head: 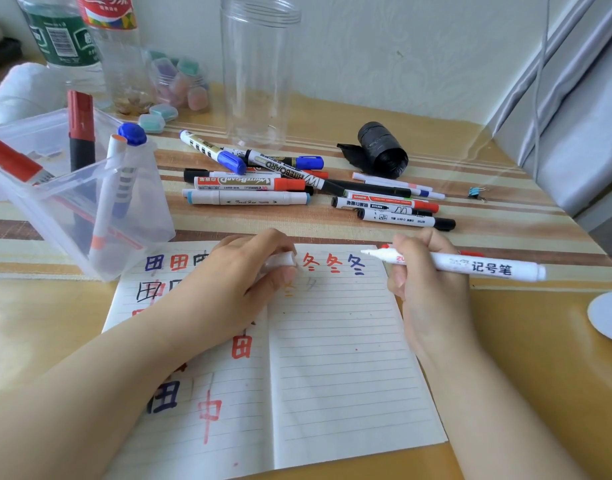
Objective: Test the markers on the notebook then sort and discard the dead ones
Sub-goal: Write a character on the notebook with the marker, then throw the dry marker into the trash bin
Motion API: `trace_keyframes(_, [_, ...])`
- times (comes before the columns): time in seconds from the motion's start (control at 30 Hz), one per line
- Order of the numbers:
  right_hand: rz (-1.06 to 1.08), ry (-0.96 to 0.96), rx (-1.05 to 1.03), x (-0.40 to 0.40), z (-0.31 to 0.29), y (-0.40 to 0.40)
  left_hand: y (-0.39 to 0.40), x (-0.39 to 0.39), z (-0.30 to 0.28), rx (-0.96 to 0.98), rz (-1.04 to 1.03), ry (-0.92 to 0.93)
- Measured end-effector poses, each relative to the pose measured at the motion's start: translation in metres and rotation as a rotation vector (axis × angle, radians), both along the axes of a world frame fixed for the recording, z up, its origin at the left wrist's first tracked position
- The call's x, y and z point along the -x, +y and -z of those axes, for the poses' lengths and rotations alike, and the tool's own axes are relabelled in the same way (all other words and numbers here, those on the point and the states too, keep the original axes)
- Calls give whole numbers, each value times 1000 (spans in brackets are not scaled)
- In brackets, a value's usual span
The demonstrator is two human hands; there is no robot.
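Two hands work over the open notebook [332,341] at the frame's lower centre: your right hand [425,275] is curled round a white marker [470,266] lying nearly level, bare tip pointing left, while your left hand [242,271] pinches its white cap [280,260]. About a dozen markers [297,188] lie in a loose heap on the desk [505,358] above, mostly left to right. Four more stand in the clear bin [90,209] at left.

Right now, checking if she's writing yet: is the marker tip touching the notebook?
Apart. The head view shows the marker held level, tip pointing sideways above the notebook.
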State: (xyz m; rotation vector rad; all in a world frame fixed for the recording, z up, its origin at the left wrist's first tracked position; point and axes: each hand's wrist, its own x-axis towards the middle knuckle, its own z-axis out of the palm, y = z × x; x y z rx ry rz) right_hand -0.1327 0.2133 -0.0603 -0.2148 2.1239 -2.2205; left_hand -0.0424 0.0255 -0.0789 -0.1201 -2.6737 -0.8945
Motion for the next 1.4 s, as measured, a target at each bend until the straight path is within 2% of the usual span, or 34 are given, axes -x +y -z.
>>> trace_keyframes(0.13, [-2,-7,5,-2,-3,0,1,-2,2,-46,-7,10])
trace_keyframes(0.37, [-127,46,-100,-3,-1,0,0,-4,-3,-51,-3,41])
trace_keyframes(0.6, [-234,53,-63,-9,-16,5,-4,-8,-25,-146,-88,47])
trace_keyframes(0.83, [-340,115,-70,-23,-40,1,0,-14,-48,-162,35,-124])
trace_keyframes(1.0, [-358,218,-86,-35,-56,-9,12,-28,-64,-223,87,-93])
trace_keyframes(1.2, [-416,247,-151,-49,-60,-13,21,-45,-73,-246,103,-60])
trace_keyframes(1.4, [-524,92,-106,-60,-73,-14,22,-53,-74,-161,31,-102])
